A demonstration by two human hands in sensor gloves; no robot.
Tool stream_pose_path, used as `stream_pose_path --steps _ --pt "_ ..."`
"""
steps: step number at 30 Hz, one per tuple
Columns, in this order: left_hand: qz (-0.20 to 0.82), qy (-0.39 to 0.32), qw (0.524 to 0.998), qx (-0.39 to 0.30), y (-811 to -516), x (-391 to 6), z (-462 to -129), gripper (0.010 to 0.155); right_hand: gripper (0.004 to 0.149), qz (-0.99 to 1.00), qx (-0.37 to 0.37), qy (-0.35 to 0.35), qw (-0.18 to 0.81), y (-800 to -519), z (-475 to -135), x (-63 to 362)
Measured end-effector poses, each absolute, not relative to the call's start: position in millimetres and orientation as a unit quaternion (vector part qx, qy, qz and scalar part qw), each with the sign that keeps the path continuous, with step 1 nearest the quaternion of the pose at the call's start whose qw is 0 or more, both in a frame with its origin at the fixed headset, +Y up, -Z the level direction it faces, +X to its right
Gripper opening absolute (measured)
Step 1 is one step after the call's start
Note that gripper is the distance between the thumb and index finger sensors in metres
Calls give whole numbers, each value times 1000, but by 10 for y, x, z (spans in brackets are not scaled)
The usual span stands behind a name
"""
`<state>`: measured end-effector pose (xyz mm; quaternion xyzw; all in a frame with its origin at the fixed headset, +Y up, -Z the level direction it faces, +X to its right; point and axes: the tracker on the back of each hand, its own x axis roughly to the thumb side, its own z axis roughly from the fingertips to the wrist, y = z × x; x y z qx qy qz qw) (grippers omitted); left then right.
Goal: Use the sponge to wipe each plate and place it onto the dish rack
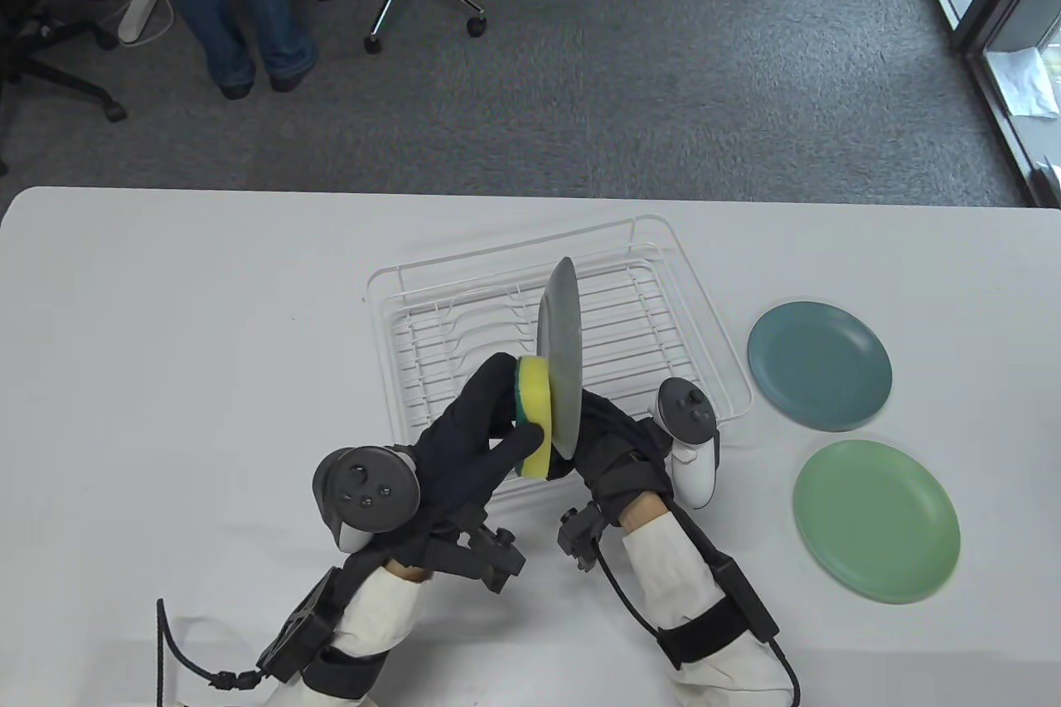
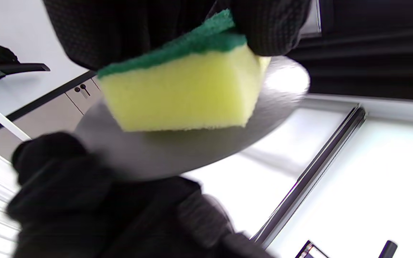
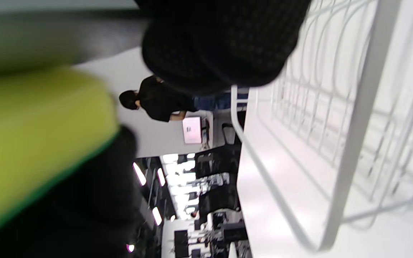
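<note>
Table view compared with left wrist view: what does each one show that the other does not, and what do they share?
Only the table view shows the white dish rack, the teal plate and the green plate lying flat on the table to the rack's right, and both trackers. Only the left wrist view shows, close up, the sponge's yellow face against the plate. Both show the sponge gripped by the left hand, pressed on the grey plate, which the right hand holds on edge.

A black gloved fingertip (image 3: 221, 43) is hanging in from the top, blurred. The yellow sponge (image 3: 34, 143) with its green edge is filling the left side. The white wire dish rack (image 3: 353, 118) is resting on the tabletop (image 3: 274, 179) at right.
</note>
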<state>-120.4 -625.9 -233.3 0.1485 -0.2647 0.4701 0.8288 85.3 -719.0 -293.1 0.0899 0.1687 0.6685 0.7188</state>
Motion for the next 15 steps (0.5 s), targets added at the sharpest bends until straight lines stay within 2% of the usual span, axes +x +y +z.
stream_pose_path --steps 3,7,15 --pt "411 -248 861 166 -6270 -1196 -2339 74 46 667 119 170 716 -7140 -2915 804" --pt "390 -222 875 183 -6276 -1263 -2379 74 45 674 140 169 705 -7108 -2904 755" --pt "424 -152 876 171 -6411 -1562 -2597 74 44 681 177 190 685 -7102 -2874 616"
